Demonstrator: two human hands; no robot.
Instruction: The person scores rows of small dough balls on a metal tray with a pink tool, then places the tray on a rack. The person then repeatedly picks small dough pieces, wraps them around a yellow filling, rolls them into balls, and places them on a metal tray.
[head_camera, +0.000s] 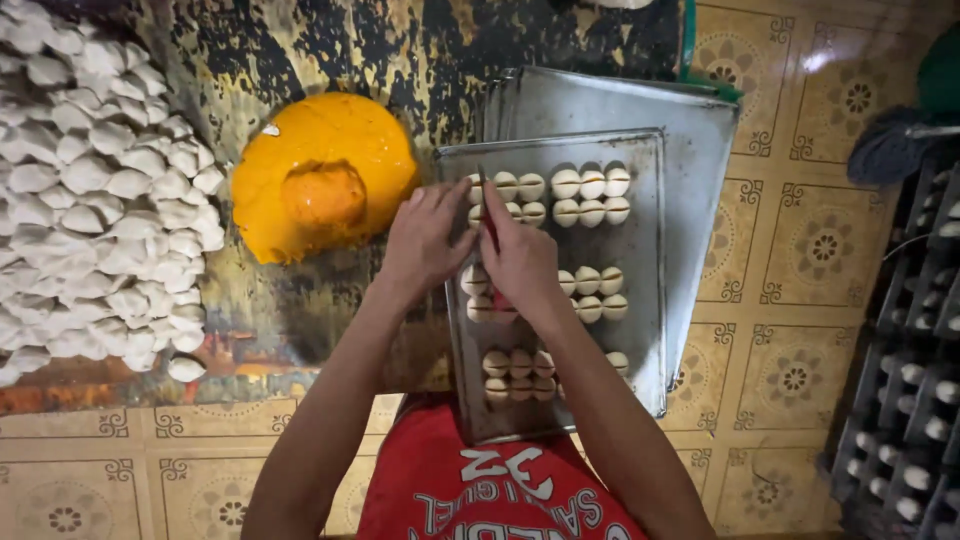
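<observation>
two bare hands work close together over a flat grey metal baking tray (640, 330) that sits on the tiled floor. the left hand (425, 240) has its fingers curled down on a small round white dough ball (474, 280) at the tray's near left side. the right hand (520, 262) pinches a thin red stick tool (488, 215) and presses it down by the dough. about two dozen scored dough balls (591, 184) sit in neat rows on the tray, so much of it looks filled, with bare gaps left. more empty grey trays (700, 130) lie under it. farther left sit a shiny orange mound (325, 185) and a big heap of white dough lumps (95, 190), maybe not yet used.
</observation>
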